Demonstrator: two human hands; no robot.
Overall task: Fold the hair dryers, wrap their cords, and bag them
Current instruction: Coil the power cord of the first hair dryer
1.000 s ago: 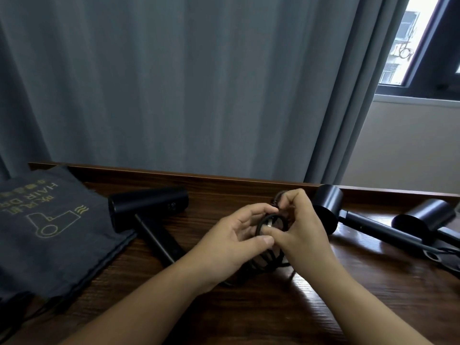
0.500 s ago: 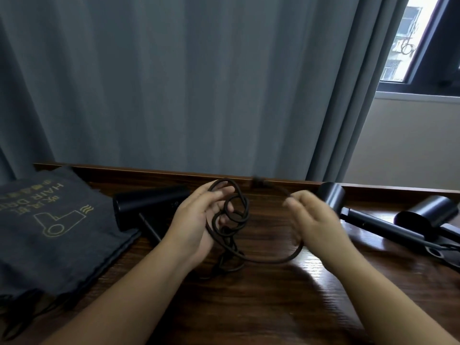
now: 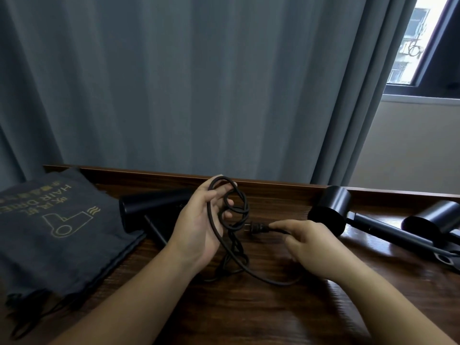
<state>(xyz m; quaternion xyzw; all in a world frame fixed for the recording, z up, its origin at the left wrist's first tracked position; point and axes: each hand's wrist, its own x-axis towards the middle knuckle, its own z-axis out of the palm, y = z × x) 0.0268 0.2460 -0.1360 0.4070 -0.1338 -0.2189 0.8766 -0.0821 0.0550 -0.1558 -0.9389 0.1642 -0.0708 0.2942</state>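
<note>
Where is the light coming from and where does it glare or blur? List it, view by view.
Head view: daylight enters by the window at upper right, blown out white; glare streaks the table near the right arm; the curtain stays dim and even; the dryers and cord read as near-black shapes with little detail; wide-angle bending tilts the window frame; hands sharp, little blur.

Grey curtain (image 3: pixel 199 83) hangs behind wooden table (image 3: pixel 249 307), window (image 3: pixel 423 41) right.
</note>
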